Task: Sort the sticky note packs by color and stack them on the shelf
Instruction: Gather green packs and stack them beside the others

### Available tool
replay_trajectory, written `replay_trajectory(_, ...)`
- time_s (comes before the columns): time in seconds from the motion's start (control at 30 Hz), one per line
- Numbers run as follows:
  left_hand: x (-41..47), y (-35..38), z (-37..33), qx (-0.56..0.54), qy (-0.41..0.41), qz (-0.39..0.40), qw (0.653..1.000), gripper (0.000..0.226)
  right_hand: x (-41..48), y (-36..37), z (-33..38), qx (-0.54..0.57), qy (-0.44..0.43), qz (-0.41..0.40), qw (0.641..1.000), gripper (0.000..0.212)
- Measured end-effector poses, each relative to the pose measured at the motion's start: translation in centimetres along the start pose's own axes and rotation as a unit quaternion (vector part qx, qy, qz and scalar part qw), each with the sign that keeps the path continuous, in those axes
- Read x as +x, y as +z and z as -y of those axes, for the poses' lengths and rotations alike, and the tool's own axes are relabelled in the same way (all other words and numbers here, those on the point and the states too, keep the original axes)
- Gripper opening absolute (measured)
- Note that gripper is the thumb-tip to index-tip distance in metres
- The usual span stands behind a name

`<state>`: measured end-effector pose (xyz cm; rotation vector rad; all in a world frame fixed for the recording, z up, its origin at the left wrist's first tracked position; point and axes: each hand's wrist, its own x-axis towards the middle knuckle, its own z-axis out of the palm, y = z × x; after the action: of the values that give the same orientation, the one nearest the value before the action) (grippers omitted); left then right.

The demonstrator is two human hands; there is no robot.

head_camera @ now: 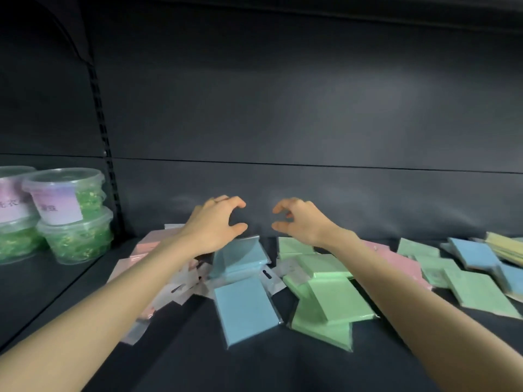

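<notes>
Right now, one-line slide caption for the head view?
Empty left hand and right hand hover over scattered pink, blue and green sticky note packs on the dark shelf.

We cannot see most of the pink packs (147, 247): our left forearm (135, 281) covers them, and their clear hang tabs (181, 290) blur together. Another pink pack (399, 257) lies partly under our right forearm (410, 309). The stacked tubs (76, 241) are cut by the left edge, their label (60, 206) print too smeared to read. The yellow packs (506, 247) run off the right edge. Both forearms are cut off at the bottom edge.
</notes>
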<state>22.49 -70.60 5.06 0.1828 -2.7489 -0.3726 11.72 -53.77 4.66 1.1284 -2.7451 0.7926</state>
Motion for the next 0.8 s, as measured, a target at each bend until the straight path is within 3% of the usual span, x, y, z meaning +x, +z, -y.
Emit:
replay_trajectory(0.4,1.1,0.5,-17.8,-0.039,0.208,-0.047,0.976,0.054,-12.5,-14.5,-8.9,-0.119,0.071,-0.150,0.979,0.046)
replay_trajectory(0.8,-2.1,10.0,-37.5,-0.036,0.269,-0.005,0.962,0.055,-30.0,-22.6,-23.4,-0.162,0.164,-0.131,0.964,0.044)
